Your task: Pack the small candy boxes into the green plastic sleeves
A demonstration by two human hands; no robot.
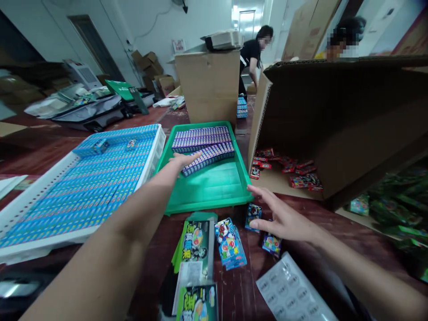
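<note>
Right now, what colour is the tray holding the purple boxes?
The tray is green, in the head view.

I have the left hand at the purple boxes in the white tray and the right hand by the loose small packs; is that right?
Not quite: in the head view, the purple boxes are in the green tray. The left hand is at them, and the right hand is by the loose small packs.

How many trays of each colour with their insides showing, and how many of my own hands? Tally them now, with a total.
White tray, holding blue boxes: 1
Green tray, holding purple boxes: 1
Left hand and right hand: 2
Total: 4
</note>
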